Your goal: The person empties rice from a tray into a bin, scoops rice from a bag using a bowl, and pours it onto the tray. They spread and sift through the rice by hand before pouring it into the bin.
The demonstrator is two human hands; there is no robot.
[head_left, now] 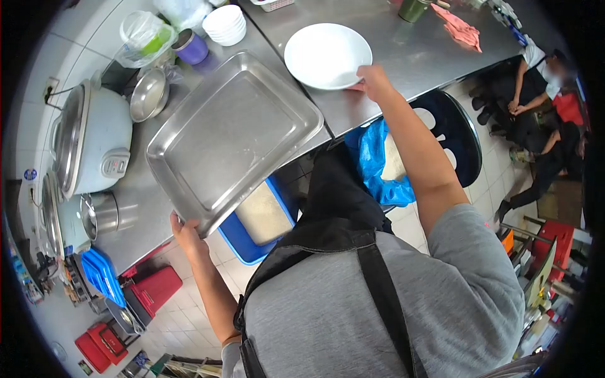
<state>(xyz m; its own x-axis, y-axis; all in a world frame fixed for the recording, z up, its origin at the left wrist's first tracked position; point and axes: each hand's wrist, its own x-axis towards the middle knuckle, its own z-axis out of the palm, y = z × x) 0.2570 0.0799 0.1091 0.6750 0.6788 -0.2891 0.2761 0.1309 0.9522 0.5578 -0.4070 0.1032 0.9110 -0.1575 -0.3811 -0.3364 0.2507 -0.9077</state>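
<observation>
Left hand [188,238]'s got 1 corner of the tray [220,132], right hand [374,83]'s gripping the bowl [324,57] by its rim. Bowl's over the counter [397,63] beside the tray, which pokes past the edge.

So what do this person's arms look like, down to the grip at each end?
The left grip and right grip are bare, five-fingered human hands; no gloves, cables or markings show on them. Both arms are uncovered up to the short, plain grey sleeves, creased at the right shoulder.
</observation>
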